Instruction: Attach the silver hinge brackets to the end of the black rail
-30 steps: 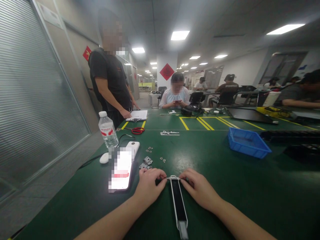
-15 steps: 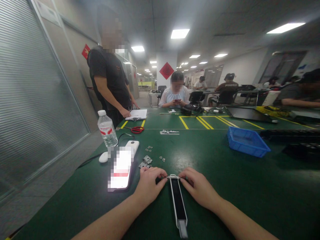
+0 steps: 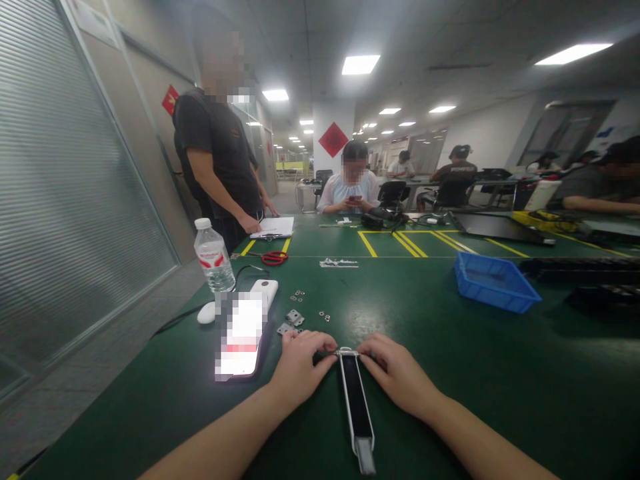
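Observation:
A long narrow bar (image 3: pixel 357 400) with a black face and white edges lies lengthwise in front of me, and a grey tongue (image 3: pixel 366 460) sticks out of its near end. Across its far end runs a small light metal crosspiece (image 3: pixel 347 353). My left hand (image 3: pixel 301 367) pinches at the left end of this crosspiece with thumb and fingertips. At the opposite end, my right hand (image 3: pixel 400 377) is closed in a similar pinch. The fingertips hide the tips of the crosspiece, so any tiny parts there cannot be made out.
Metal brackets (image 3: pixel 294 319) and several small nuts or washers (image 3: pixel 298 294) lie beyond my left hand. Left stand a lit phone (image 3: pixel 243 337) and a water bottle (image 3: pixel 215 257). Red-handled scissors (image 3: pixel 275 258) and a blue bin (image 3: pixel 495 283) lie farther off. A person (image 3: pixel 217 153) stands across the table.
Both hands keep their pinch at the far end of the bar, with only a slight shift of the left fingers. The view has tilted very slightly.

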Motion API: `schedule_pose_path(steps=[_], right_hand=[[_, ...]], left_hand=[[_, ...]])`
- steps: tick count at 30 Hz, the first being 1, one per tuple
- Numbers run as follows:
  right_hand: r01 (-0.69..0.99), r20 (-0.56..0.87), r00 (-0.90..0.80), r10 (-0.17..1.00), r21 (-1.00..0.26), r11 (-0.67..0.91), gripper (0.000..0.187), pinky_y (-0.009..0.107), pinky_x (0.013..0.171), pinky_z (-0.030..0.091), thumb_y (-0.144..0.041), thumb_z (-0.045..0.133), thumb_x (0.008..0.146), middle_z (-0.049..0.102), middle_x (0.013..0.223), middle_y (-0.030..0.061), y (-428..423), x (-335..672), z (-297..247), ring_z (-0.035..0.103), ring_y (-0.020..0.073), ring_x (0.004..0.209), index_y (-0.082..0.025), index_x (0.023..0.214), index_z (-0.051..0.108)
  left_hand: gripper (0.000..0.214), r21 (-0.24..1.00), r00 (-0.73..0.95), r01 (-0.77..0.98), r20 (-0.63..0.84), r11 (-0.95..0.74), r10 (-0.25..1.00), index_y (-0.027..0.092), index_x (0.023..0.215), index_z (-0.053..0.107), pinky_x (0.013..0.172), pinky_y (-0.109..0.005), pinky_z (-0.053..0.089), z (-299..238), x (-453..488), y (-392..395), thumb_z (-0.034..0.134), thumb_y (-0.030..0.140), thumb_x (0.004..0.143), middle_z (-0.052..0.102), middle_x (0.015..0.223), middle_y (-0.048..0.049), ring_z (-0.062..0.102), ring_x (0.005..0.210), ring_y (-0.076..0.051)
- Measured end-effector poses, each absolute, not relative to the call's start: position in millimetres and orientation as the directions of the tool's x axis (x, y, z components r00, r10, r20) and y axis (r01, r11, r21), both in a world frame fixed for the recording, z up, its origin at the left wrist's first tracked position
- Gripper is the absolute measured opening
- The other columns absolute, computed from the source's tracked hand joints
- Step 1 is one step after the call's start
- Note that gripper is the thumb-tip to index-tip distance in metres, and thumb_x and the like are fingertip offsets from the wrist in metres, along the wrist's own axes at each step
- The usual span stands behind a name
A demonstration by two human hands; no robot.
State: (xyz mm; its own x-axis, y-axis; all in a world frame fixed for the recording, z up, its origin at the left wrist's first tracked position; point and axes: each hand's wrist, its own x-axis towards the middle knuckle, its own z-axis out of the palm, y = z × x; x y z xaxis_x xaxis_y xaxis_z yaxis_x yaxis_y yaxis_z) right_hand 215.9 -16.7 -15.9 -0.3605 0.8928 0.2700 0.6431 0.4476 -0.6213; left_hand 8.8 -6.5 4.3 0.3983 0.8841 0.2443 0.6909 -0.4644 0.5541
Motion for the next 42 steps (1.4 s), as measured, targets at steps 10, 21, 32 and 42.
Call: schedule_pose_path(steps=[10, 21, 32, 42], right_hand=[[0.64, 0.269, -0.359, 0.894, -0.625, 0.446, 0.014, 0.028, 0.07, 0.045, -0.017, 0.049, 0.09, 0.059, 0.085, 0.0028, -16.2, 216.0, -16.4, 0.056, 0.0162, 0.077, -0.02, 0.087, 0.063], [0.648, 0.266, -0.37, 0.89, -0.612, 0.452, 0.014, 0.028, 0.07, 0.044, -0.016, 0.049, 0.09, 0.058, 0.085, 0.0032, -15.6, 215.5, -17.4, 0.056, 0.0164, 0.078, -0.019, 0.087, 0.062], [0.659, 0.237, -0.347, 0.908, -0.627, 0.415, 0.018, 0.027, 0.065, 0.042, -0.013, 0.047, 0.086, 0.058, 0.086, 0.0031, -18.3, 215.3, -15.2, 0.054, 0.0146, 0.072, -0.019, 0.094, 0.062], [0.673, 0.228, -0.336, 0.914, -0.62, 0.402, 0.022, 0.028, 0.067, 0.043, -0.013, 0.047, 0.084, 0.058, 0.087, 0.0033, -18.1, 214.8, -15.5, 0.055, 0.0158, 0.075, -0.019, 0.1, 0.06]], left_hand=[[0.009, 0.558, 0.403, 0.685, 0.243, -0.468, 0.882, 0.022, 0.086, 0.065, 0.09, -0.04, 0.031, 2.3, 9.9, -4.1, 0.063, 0.016, 0.079, 0.07, 0.088, 0.0025, 0.061, 0.088, -0.02], [0.011, 0.551, 0.422, 0.683, 0.238, -0.479, 0.875, 0.022, 0.089, 0.063, 0.092, -0.039, 0.033, -1.1, 9.5, -2.9, 0.061, 0.016, 0.08, 0.069, 0.089, 0.002, 0.061, 0.089, -0.019], [0.046, 0.575, 0.44, 0.661, 0.223, -0.482, 0.87, 0.02, 0.106, 0.055, 0.094, -0.043, 0.035, 1.1, 3.6, -4.0, 0.052, 0.007, 0.062, 0.065, 0.103, -0.0044, 0.057, 0.096, -0.023], [0.071, 0.447, 0.389, 0.782, 0.193, -0.434, 0.901, 0.014, 0.137, 0.033, 0.113, -0.04, 0.021, -3.8, 5.6, 11.1, 0.041, 0.004, 0.068, 0.044, 0.141, -0.0095, 0.034, 0.133, -0.02]])
